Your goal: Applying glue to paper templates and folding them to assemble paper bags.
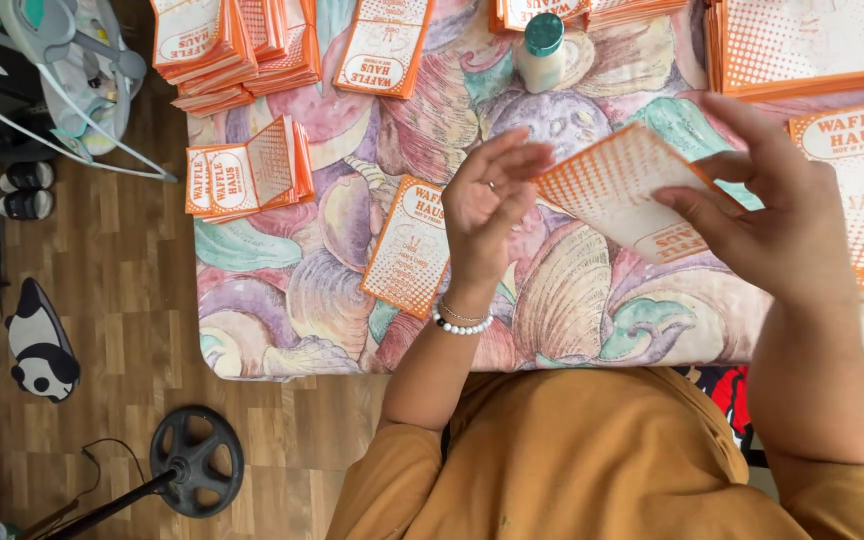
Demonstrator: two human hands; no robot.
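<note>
the bottle (542,50) stands at the table's (282,300) far edge. left of the bottle lie stacks (222,45); right of it, another pile (802,45). nearer than the bottle, both hands hold a sleeve (622,190) above the table.

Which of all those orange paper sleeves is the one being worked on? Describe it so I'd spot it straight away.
Start at the table with the seashell-patterned cloth, strewn with stacks of orange-and-white sleeves. Above its near edge, the left hand and right hand meet. The sleeve between them is the only one lifted off the cloth, tilted, with its dotted side up.
</note>
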